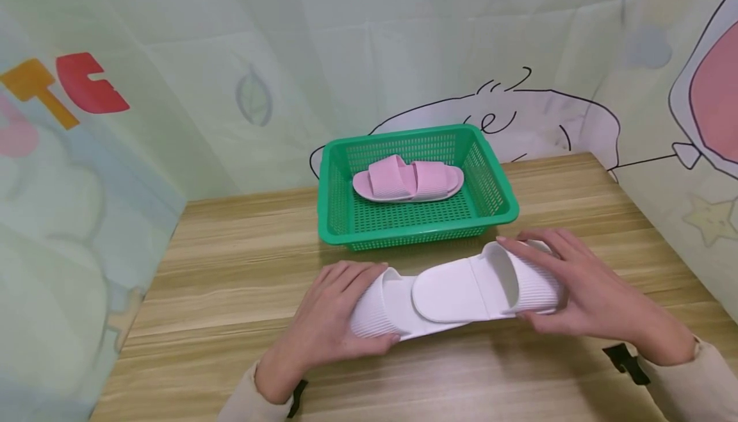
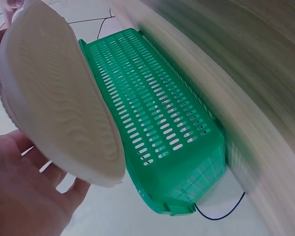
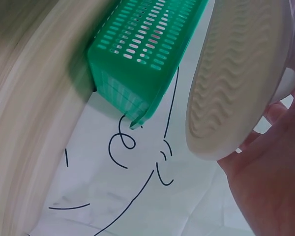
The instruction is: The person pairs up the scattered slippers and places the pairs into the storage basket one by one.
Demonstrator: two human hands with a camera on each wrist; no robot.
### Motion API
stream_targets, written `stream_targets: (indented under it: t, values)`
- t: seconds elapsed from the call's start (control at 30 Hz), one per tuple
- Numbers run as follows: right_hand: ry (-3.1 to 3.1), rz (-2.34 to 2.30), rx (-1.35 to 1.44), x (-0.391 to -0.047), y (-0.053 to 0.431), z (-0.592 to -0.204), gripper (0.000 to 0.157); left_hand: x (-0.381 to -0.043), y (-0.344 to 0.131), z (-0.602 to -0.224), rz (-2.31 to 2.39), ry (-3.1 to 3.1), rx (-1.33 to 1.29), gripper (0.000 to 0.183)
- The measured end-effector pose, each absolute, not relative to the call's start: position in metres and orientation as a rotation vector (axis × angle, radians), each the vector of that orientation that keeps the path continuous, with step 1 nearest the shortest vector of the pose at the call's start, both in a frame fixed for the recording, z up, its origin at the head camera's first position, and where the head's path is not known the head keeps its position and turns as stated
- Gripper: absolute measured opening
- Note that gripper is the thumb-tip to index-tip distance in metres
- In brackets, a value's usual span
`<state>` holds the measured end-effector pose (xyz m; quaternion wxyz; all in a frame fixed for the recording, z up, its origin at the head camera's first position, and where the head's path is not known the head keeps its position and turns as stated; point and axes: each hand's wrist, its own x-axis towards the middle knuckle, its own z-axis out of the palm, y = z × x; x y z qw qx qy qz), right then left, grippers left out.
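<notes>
Two white slippers are held up in front of the basket, their heel ends overlapping. My left hand (image 1: 337, 319) grips the left white slipper (image 1: 371, 310) round its ribbed strap, thumb in front. The right white slipper (image 1: 452, 291) lies partly over it, and my right hand (image 1: 571, 287) holds that one by its strap end. Wavy tread shows on the raised left sole (image 2: 59, 93) and the right sole (image 3: 236, 73) in the wrist views. Behind them stands a green basket (image 1: 418, 233) with a pair of pink slippers (image 1: 409, 180) inside, nested together.
The basket rests on a wood-grain table (image 1: 242, 262), close to its back edge. A printed cloth (image 1: 230, 57) with cartoon drawings hangs behind the table and along both sides.
</notes>
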<state>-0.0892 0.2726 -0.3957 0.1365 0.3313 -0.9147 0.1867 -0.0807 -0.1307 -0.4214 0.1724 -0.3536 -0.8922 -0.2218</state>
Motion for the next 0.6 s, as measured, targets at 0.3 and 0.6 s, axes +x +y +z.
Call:
stream_targets:
  t: [0.3,0.6]
  values:
    - [-2.625,0.552,0.992,-0.0904,0.2666,-0.3948,0.108,-0.0804,-0.1262,-0.4205,-0.628,-2.508,-1.029,0.094]
    - [-2.541,0.573,1.043,-0.0911,0.2629,-0.3956,0.104,-0.0811,-0.1233,-0.42,-0.646,-2.471,-1.063,0.096]
